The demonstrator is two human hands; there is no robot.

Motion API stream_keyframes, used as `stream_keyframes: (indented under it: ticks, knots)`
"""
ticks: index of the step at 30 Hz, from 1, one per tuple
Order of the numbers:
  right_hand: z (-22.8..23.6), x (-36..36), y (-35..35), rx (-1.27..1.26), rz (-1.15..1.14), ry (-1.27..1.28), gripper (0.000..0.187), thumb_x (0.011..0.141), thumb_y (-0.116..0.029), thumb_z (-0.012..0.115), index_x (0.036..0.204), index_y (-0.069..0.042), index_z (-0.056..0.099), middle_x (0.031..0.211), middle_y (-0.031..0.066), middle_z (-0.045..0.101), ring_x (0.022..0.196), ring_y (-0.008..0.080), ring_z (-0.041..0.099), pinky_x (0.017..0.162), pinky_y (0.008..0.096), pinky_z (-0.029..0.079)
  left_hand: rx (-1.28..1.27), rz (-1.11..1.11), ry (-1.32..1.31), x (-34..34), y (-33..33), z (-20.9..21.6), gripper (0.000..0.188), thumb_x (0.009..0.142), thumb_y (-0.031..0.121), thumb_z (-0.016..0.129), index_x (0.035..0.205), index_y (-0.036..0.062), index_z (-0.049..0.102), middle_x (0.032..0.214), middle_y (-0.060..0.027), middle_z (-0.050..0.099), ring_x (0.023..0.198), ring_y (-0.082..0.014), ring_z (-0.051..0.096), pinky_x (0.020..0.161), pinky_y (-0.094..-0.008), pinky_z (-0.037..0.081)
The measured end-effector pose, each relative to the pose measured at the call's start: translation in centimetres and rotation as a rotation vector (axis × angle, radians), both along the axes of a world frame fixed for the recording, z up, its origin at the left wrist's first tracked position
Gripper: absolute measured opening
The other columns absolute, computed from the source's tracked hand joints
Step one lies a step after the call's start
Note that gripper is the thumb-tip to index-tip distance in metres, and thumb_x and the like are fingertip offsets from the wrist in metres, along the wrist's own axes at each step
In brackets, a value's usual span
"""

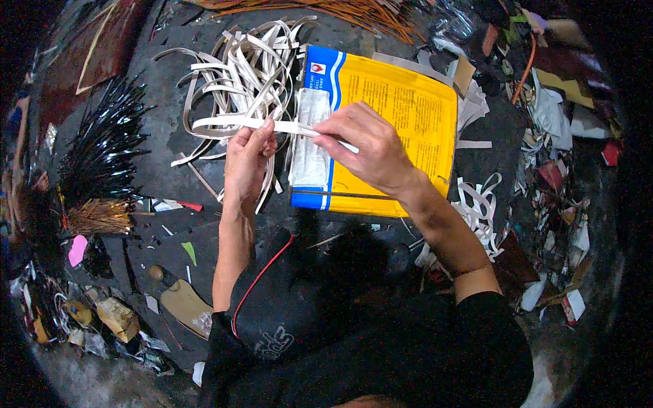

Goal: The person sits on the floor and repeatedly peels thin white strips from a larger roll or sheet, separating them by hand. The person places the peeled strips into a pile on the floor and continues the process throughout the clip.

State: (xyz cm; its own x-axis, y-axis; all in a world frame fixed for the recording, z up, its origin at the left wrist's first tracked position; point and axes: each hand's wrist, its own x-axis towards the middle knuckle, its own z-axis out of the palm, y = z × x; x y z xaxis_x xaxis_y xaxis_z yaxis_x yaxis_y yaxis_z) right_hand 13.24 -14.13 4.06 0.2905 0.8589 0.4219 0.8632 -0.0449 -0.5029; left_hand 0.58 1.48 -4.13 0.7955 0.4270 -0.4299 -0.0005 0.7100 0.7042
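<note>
A flat white strip (289,127) is stretched between my two hands, above the left side of a yellow and blue printed sheet (391,122). My left hand (252,153) pinches it between thumb and fingers. To the right, my right hand (367,146) pinches the strip's other part, and a short white end sticks out below its fingers. A white rectangular patch (311,163) lies on the sheet's blue band, under the strip. Just beyond my left hand spreads a tangled pile of white strips (252,75), and the held strip loops back toward it.
At the left are a bundle of shiny black strands (109,143) and a curved blade-like tool (182,299) with a round wooden handle. More white strips (479,204) lie beside my right forearm. Brown rods (333,8) lie at the far edge. Scraps (554,170) litter the right side.
</note>
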Motion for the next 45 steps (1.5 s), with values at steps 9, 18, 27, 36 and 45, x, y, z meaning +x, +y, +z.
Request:
stream_keyframes:
  ticks: [9, 18, 27, 36, 45]
  knots:
    - [0.0, 0.0, -0.1, -0.002, -0.008, -0.016, 0.011, 0.077, -0.009, 0.069, 0.083, -0.003, 0.062, 0.078, 0.0085, 0.056, 0.074, 0.0269, 0.058, 0.067, 0.0360, 0.049, 0.002, 0.046, 0.011, -0.4, 1.1, -2.1, 0.015, 0.089, 0.016, 0.065, 0.089, 0.0027, 0.059, 0.076, -0.0007, 0.057, 0.063, -0.0045, 0.047, 0.055, -0.0188, 0.035]
    - [-0.4, 0.0, 0.0, 0.026, -0.018, -0.093, 0.011, 0.076, -0.007, 0.069, 0.082, -0.004, 0.060, 0.077, 0.0079, 0.054, 0.074, 0.0259, 0.057, 0.067, 0.0351, 0.049, 0.036, 0.087, 0.046, -0.9, 2.2, -2.8, 0.015, 0.088, 0.015, 0.066, 0.090, 0.0024, 0.059, 0.076, -0.0007, 0.057, 0.064, -0.0044, 0.047, 0.055, -0.0181, 0.035]
    - [-0.3, 0.0, 1.5, 0.047, 0.030, -0.127, 0.017, 0.074, -0.006, 0.070, 0.089, -0.004, 0.063, 0.081, 0.0072, 0.056, 0.077, 0.0247, 0.057, 0.067, 0.0341, 0.049, -0.090, 0.190, -0.004, -1.5, 3.9, -3.9, 0.011, 0.089, 0.015, 0.064, 0.089, 0.0056, 0.059, 0.072, 0.0021, 0.055, 0.060, -0.0039, 0.045, 0.056, -0.0189, 0.037]
    - [-0.4, -0.9, 0.7, 0.007, -0.022, -0.159, 0.017, 0.075, -0.006, 0.067, 0.092, -0.003, 0.063, 0.080, 0.0081, 0.055, 0.076, 0.0250, 0.057, 0.068, 0.0344, 0.050, -0.298, 0.057, -0.255, -0.5, 0.4, 3.3, 0.030, 0.091, 0.032, 0.061, 0.096, 0.0024, 0.057, 0.084, -0.0066, 0.059, 0.071, -0.0108, 0.052, 0.060, -0.0242, 0.041]
    - [1.5, -1.6, -0.2, -0.103, -0.123, 0.021, 0.023, 0.076, -0.009, 0.068, 0.096, -0.001, 0.062, 0.088, 0.0108, 0.058, 0.084, 0.0281, 0.057, 0.074, 0.0364, 0.049, 0.631, -0.007, 0.005, 1.4, -2.6, 3.3, 0.018, 0.088, 0.016, 0.067, 0.091, 0.0022, 0.056, 0.076, -0.0002, 0.057, 0.066, -0.0049, 0.048, 0.057, -0.0212, 0.040]
